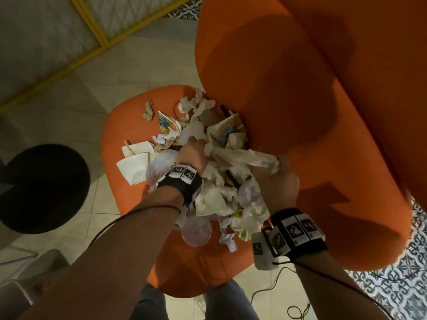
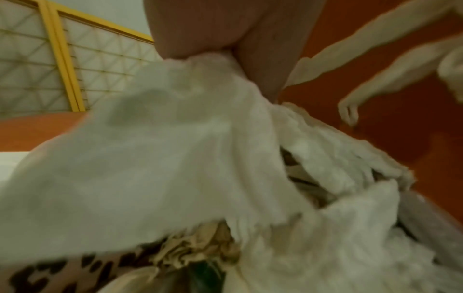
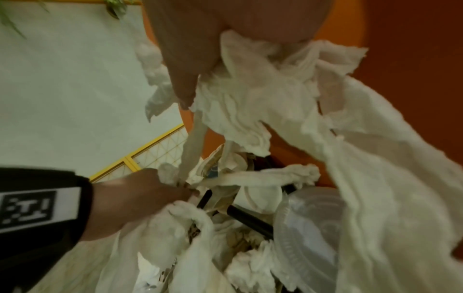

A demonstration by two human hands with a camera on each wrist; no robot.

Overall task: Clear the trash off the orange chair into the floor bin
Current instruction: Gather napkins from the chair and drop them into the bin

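**A:** ok so what's in the shot? Biggest stuff first.

**B:** The orange chair [image 1: 300,88] fills most of the head view, backrest on the right, seat at centre. To its left, on the tiled floor [image 1: 76,93], sits the round black floor bin [image 1: 41,188], well apart from the mess. A yellow-framed panel [image 1: 92,26] runs along the back.

**A:** and the trash?

**B:** The whole trash pile [image 1: 208,181] is on the seat, heaped up against the backrest. Mostly crumpled white napkins, plus a flat white paper bag [image 1: 134,167] on the left edge, a printed wrapper [image 1: 227,130] near the back, a clear plastic cup [image 1: 196,230] at the front edge, a floral paper scrap [image 1: 167,124] and a small crumpled wad [image 1: 148,110] off by itself.

**A:** hands?

**B:** Both are in the pile. The left hand [image 1: 193,154] has its fingers curled into the napkins; its wrist cam shows thumb and finger pinching white tissue [image 2: 175,148]. The right hand [image 1: 277,181] is over by the backrest, fingers closed round a twisted napkin [image 1: 249,158]. Its own cam shows the tissue bunched under the fingers [image 3: 185,65], with a clear plastic lid [image 3: 308,237] and a black straw [image 3: 248,220] lower in the heap.
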